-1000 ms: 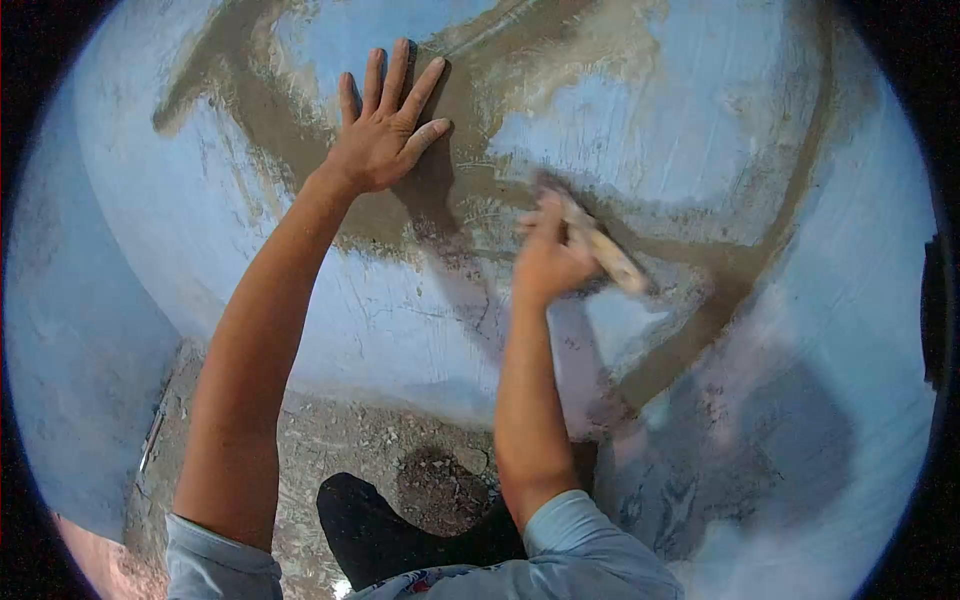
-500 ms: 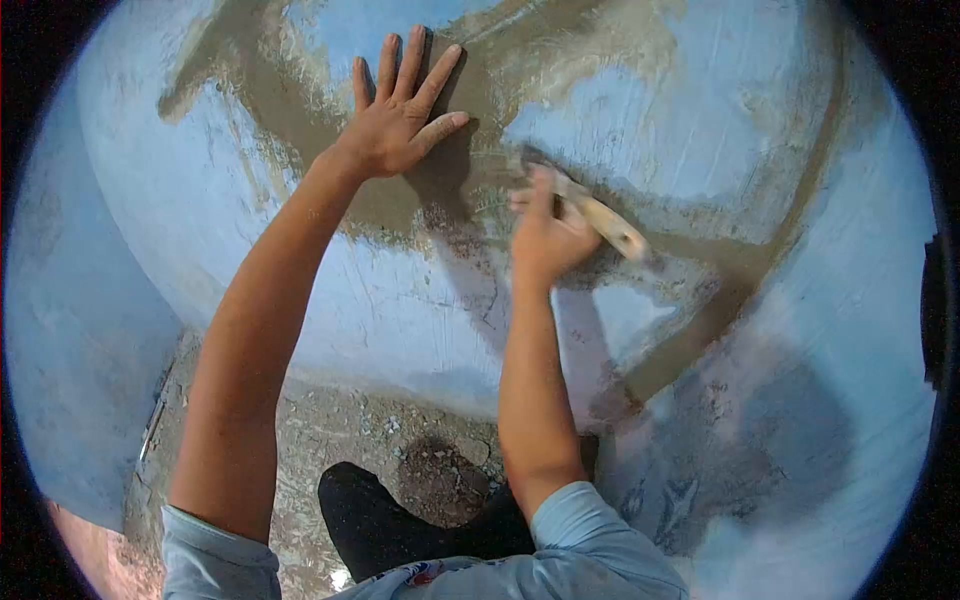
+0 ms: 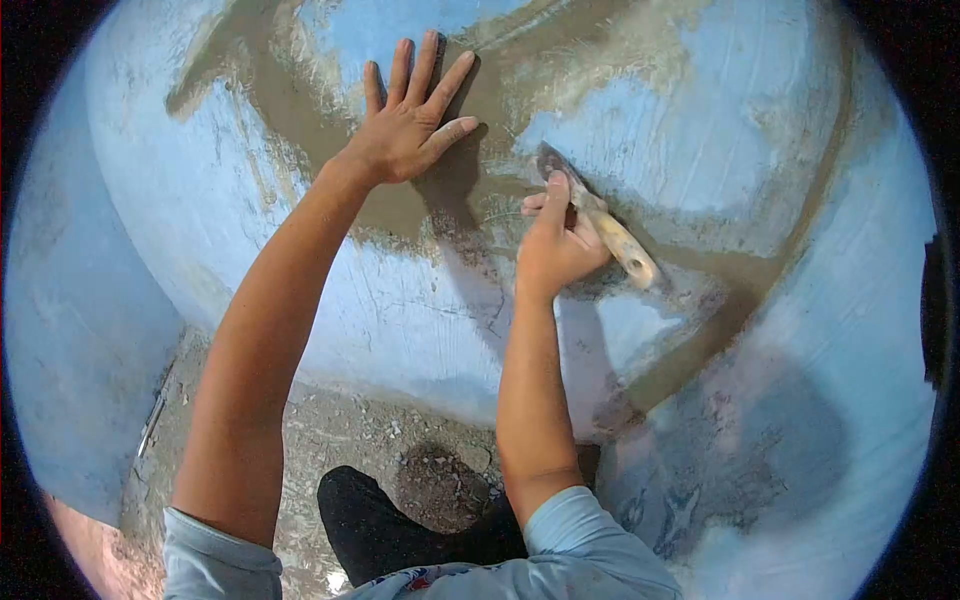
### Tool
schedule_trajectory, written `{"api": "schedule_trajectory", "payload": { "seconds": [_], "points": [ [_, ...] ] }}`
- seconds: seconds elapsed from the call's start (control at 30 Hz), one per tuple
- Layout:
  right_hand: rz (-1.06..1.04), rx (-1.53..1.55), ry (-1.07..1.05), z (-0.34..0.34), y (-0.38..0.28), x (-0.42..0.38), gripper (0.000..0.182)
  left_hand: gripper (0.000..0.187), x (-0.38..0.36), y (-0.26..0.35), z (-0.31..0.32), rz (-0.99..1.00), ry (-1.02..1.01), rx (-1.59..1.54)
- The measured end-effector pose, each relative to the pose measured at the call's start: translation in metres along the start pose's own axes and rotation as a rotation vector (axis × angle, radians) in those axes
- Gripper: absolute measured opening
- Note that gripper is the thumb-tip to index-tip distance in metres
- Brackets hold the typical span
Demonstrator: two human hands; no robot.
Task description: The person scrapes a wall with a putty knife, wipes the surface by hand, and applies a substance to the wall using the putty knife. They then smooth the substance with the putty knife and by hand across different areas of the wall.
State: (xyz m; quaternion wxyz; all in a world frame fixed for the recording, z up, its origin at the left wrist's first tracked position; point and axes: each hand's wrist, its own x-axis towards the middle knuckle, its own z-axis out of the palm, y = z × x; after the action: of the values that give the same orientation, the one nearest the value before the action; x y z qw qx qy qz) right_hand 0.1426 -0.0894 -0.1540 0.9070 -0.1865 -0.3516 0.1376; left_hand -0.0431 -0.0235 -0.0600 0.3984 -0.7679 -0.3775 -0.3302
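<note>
My left hand (image 3: 405, 125) lies flat with spread fingers on the blue wall (image 3: 400, 310), over a band of grey-brown plaster (image 3: 300, 115). To its right, my right hand (image 3: 560, 235) is closed round a putty knife (image 3: 620, 240) with a worn, pale yellowish handle that has a hole at its end. The handle points down and right. The dark blade is up and left, against the wall where damp plaster meets blue paint. Part of the grip is hidden behind my fingers.
Another plaster strip (image 3: 690, 350) runs down a crease on the right, where the wall turns. Below, rubble and dust cover the floor (image 3: 350, 420) around my dark-clad leg (image 3: 375, 525). A thin rod-like thing (image 3: 152, 425) lies along the left wall's foot.
The putty knife and my right hand have shifted slightly right and down. My left hand stays flat on the wall; the whole view has moved a little.
</note>
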Motion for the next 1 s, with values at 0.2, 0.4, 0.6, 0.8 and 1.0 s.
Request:
{"api": "schedule_trajectory", "payload": {
  "seconds": [0.2,0.4,0.6,0.8,1.0],
  "points": [
    [0.027,-0.099,-0.072,0.005,0.005,-0.011,0.014,0.075,0.000,-0.002,0.001,0.001,0.042,-0.044],
    [-0.099,-0.150,-0.220,0.007,0.029,-0.015,0.009,0.074,-0.001,-0.003,0.004,0.018,0.054,-0.047],
    [-0.114,-0.266,-0.271,-0.005,0.016,-0.003,0.011,0.070,0.001,-0.007,0.004,0.043,0.061,-0.067],
    [-0.300,-0.396,-0.330,-0.012,0.032,-0.006,0.014,0.068,-0.002,-0.006,0.008,0.043,0.085,-0.054],
    [0.044,-0.291,-0.137,-0.017,-0.010,0.010,0.017,0.068,0.000,-0.009,0.009,0.047,0.116,-0.050]
  ]
}}
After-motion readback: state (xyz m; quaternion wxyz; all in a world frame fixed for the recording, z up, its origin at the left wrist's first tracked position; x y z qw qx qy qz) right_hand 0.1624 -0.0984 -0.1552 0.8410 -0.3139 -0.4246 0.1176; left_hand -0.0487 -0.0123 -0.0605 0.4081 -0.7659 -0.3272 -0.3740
